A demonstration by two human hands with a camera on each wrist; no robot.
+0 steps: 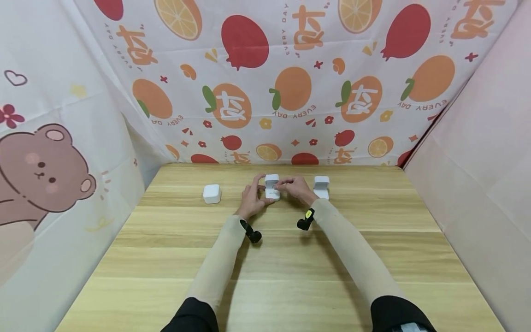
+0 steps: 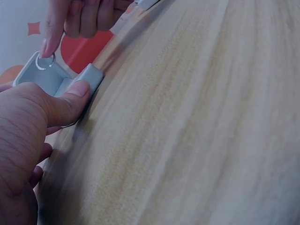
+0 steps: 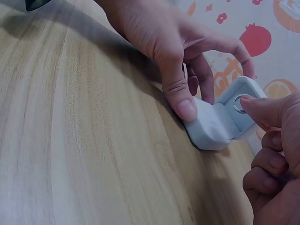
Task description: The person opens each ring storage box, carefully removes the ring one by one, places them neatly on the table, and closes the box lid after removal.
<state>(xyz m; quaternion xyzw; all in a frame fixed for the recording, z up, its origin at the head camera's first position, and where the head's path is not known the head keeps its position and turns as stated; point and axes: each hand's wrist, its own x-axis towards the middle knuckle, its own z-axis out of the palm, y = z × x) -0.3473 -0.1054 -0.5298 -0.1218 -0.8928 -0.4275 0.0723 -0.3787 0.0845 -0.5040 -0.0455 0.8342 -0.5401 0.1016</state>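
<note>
A small white ring box stands with its lid raised near the back of the wooden table. My left hand grips it, the thumb on the front of the base and the other fingers reaching round toward the lid. Between thumb and forefinger my right hand pinches a silver ring with a sparkling band. In both wrist views the ring is in front of the open lid, above the box's cushion. The right hand's remaining fingers are curled in.
To the left sits a closed white ring box. Another white box stands with its lid up, just behind my right wrist. A fruit-print cloth hangs along the back edge of the table.
</note>
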